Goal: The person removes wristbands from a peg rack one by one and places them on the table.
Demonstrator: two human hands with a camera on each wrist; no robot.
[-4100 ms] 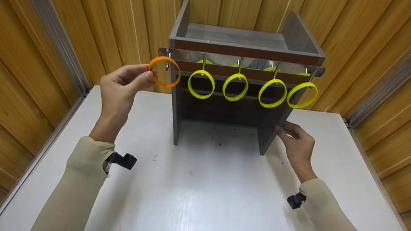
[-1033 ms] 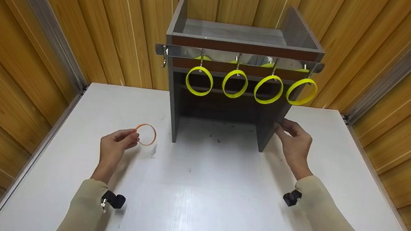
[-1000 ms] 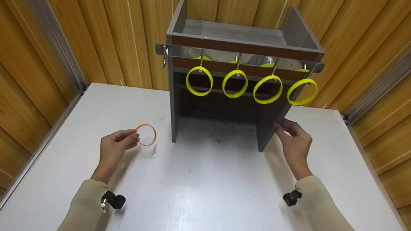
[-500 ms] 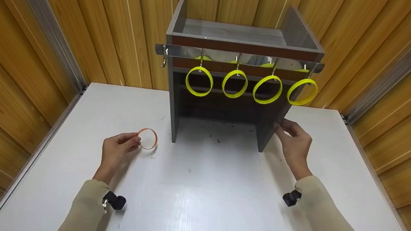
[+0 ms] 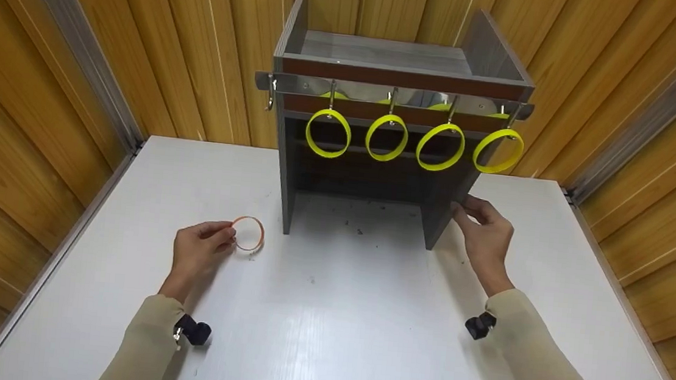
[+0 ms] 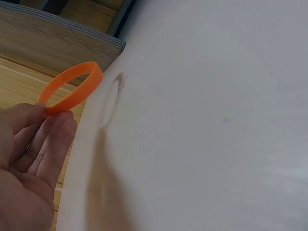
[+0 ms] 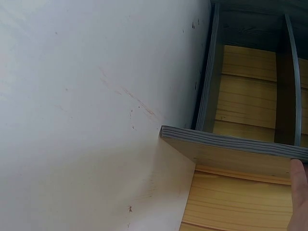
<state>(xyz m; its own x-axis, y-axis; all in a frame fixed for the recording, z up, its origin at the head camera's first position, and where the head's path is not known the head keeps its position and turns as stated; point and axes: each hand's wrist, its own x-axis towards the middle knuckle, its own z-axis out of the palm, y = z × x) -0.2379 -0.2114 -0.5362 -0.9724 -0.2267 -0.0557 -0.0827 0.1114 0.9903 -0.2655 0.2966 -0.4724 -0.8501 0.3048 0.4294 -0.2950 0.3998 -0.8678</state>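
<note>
My left hand (image 5: 197,251) pinches a thin orange ring (image 5: 262,232) by its left side, low over the white table, left of the grey shelf unit (image 5: 287,173). In the left wrist view the orange ring (image 6: 89,86) stands out from the fingertips, with its shadow on the tabletop. On the right, my right hand (image 5: 486,240) touches the shelf unit's right side panel near its front edge. One digit (image 7: 299,180) lies against that panel in the right wrist view; the other fingers are out of that frame. Several yellow rings, such as the leftmost yellow ring (image 5: 308,135), hang from hooks on a metal rail (image 5: 365,91).
At the rail's left end, a metal hook (image 5: 270,95) sticks out beyond the shelf. Small dark specks mark the white table (image 5: 314,322). Wood-plank walls (image 5: 203,49) enclose the table at the back and both sides.
About four seconds ago the left hand held the orange ring up at the leftmost hook. It came down over the table and has since drifted slightly right and nearer. The right hand stays put.
</note>
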